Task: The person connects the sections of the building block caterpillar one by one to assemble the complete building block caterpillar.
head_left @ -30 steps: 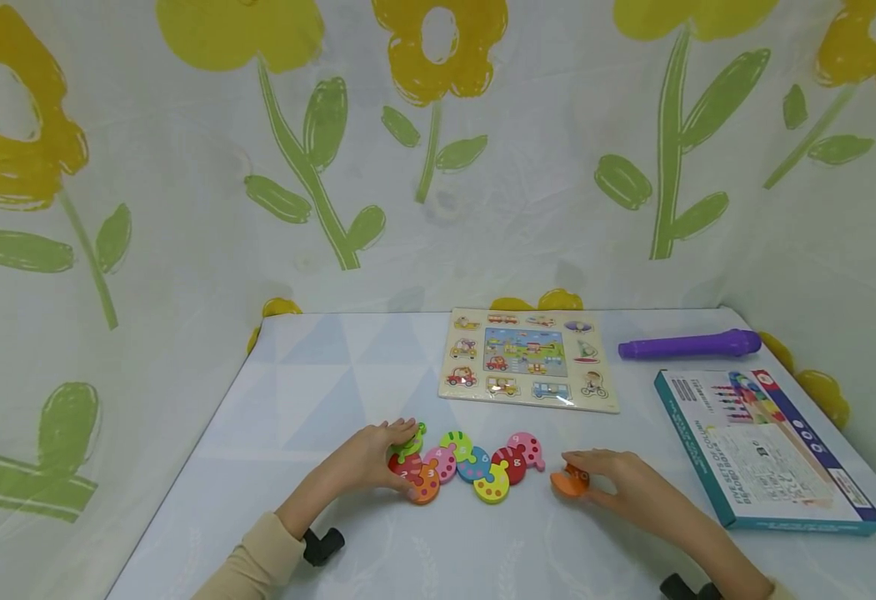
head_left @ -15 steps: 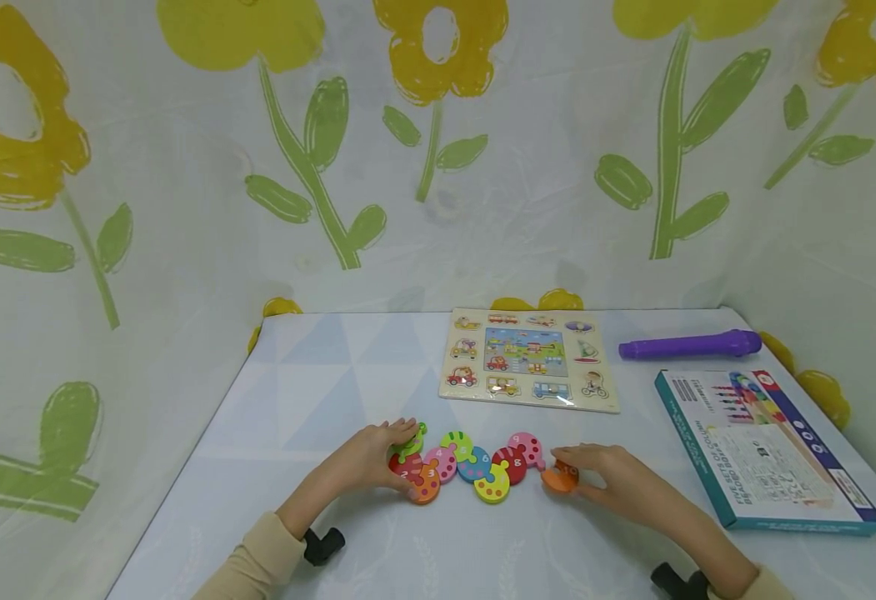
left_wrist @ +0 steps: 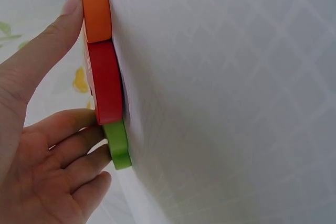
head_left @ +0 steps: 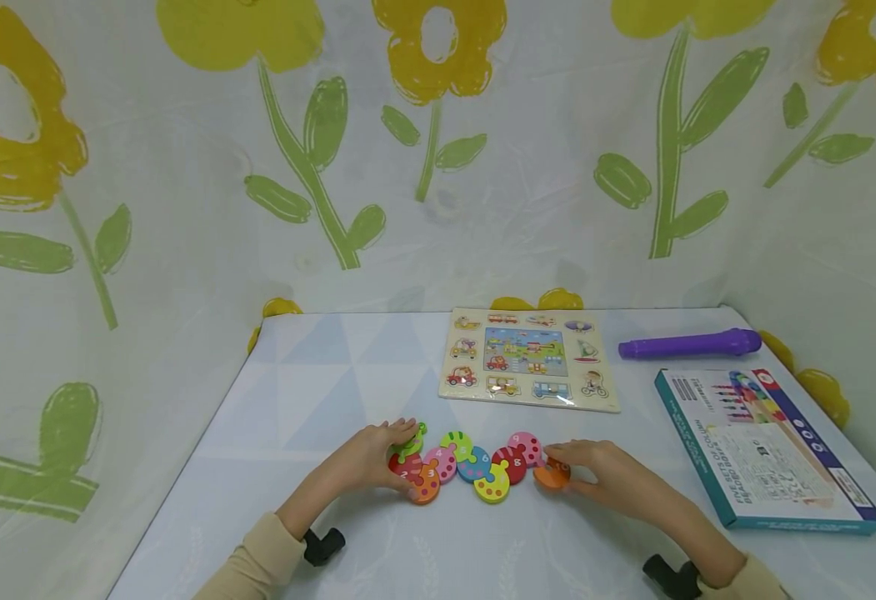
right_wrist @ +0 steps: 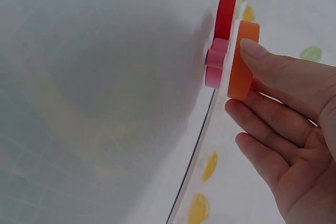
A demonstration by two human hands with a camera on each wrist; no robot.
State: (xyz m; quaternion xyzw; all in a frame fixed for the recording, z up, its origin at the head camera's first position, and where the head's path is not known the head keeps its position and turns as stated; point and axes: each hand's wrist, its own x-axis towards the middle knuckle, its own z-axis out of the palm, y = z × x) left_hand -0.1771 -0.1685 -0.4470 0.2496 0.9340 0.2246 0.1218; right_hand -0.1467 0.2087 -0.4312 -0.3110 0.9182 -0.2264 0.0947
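Note:
A caterpillar number puzzle point(head_left: 474, 467) of colourful round pieces lies joined in a wavy row on the table. At its left end my left hand point(head_left: 366, 460) holds it, the thumb on the orange 3 piece point(left_wrist: 97, 11) and the fingers against the red 2 piece point(left_wrist: 106, 82) and green head piece point(left_wrist: 118, 148). Between thumb and fingers, my right hand point(head_left: 621, 479) pinches an orange 10 piece point(head_left: 552, 477). That piece is raised just off the table beside the pink 9 piece point(head_left: 525, 448); in the right wrist view it overlaps the pink edge point(right_wrist: 216, 64).
Behind the row lies a wooden vehicle puzzle board point(head_left: 528, 360). A purple microphone-shaped stick point(head_left: 688, 344) and a flat teal-edged box point(head_left: 771, 454) lie to the right. A flower-printed cloth point(head_left: 513, 217) hangs around the table point(head_left: 317, 383).
My right hand has moved left with the orange 10 piece, bringing it next to the pink 9 piece and turning it flatter. The left hand has stayed in place.

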